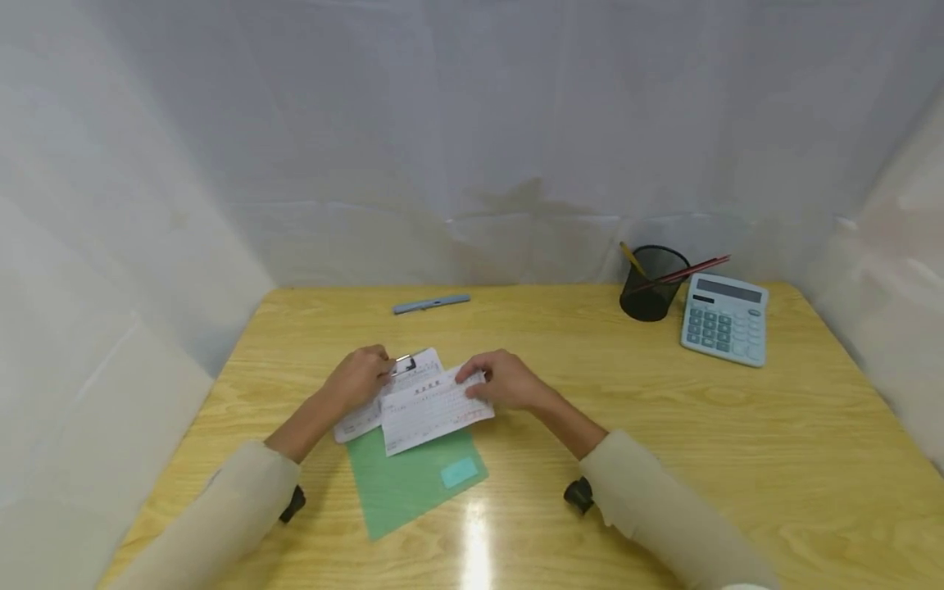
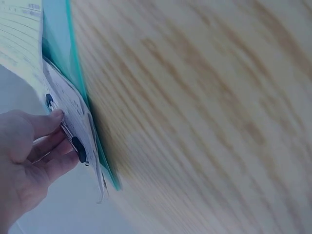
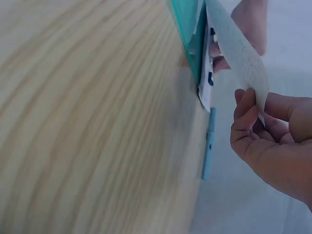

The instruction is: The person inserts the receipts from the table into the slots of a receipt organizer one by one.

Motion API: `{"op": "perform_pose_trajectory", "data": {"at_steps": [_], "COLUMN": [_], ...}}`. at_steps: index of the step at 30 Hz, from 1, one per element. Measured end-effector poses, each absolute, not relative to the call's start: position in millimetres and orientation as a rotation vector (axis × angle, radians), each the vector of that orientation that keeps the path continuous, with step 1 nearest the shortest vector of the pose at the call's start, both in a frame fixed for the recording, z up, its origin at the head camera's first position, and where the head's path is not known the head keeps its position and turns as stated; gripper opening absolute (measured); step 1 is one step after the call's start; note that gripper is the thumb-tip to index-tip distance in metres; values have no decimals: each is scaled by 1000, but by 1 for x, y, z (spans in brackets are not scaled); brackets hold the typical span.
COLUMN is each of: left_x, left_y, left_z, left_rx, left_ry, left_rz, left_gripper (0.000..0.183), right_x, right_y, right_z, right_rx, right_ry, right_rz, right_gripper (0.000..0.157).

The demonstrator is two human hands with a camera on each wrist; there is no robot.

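Note:
My left hand pinches the metal clip at the top of a small clipboard with printed sheets on it. My right hand holds a loose printed slip of paper by its right end, thumb on one side and fingers on the other. In the right wrist view the slip stands tilted up off the clipboard. From the head view it covers part of the clipboard. Beneath both lies a green folder with a light blue label.
A blue pen lies near the table's back edge. At the back right stand a black mesh pen cup with pencils and a light blue calculator. White sheeting hangs behind the wooden table and along both sides.

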State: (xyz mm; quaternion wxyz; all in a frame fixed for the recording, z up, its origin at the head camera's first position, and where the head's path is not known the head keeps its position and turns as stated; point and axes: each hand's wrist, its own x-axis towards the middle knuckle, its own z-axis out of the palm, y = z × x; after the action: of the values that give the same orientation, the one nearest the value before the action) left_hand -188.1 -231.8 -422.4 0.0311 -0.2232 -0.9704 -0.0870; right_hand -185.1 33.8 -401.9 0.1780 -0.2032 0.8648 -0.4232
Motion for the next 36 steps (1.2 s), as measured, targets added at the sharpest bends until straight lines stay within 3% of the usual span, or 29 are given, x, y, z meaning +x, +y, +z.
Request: {"op": "perform_pose_trajectory", "data": {"at_steps": [16, 36], "left_x": [-188, -190], "left_y": [-231, -232], "left_z": [-421, -425], "left_rx": [-743, -806], "left_ry": [-2919, -2892], "left_rz": [-304, -236], "left_gripper": [17, 15], "right_x": [-203, -211], "right_y": [-35, -45], "right_z": [-416, -413], "right_rx": [-502, -469], "right_ry": [2467, 2577], "right_rz": [-1000, -851], "right_gripper": [13, 17]}}
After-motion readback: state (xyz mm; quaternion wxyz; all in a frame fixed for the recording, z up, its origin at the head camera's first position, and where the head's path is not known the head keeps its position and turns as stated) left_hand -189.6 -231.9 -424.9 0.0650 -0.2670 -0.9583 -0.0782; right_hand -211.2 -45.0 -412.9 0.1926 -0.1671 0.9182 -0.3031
